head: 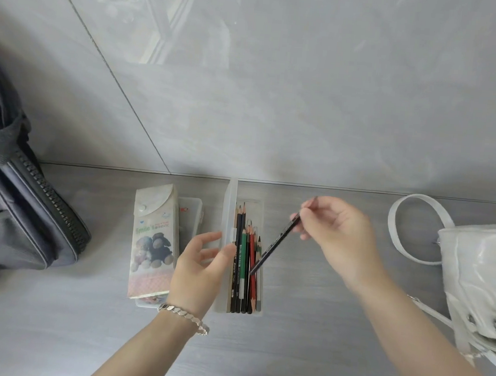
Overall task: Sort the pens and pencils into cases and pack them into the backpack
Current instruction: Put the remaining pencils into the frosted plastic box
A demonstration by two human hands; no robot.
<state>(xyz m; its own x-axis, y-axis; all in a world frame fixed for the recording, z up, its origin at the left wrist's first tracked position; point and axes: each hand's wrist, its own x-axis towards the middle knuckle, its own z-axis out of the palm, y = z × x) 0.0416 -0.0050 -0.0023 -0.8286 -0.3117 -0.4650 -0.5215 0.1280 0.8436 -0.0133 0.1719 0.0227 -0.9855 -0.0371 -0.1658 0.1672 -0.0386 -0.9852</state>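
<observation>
A clear plastic pencil case (257,311) lies open in the middle of the grey surface, its lid (229,204) standing up on the left. Several pencils (242,264), black, green and red, lie inside it. My right hand (338,233) pinches a black pencil (276,243) that slants down, its lower tip over the case. My left hand (201,270), with a silver bracelet at the wrist, touches the lid with relaxed fingers. A printed soft case (150,239) with a snap flap lies on another clear case (193,213) to the left. A dark grey backpack (16,208) stands at far left.
A white bag (480,280) with a long strap (398,229) lies at the right edge. A grey tiled wall rises just behind the cases.
</observation>
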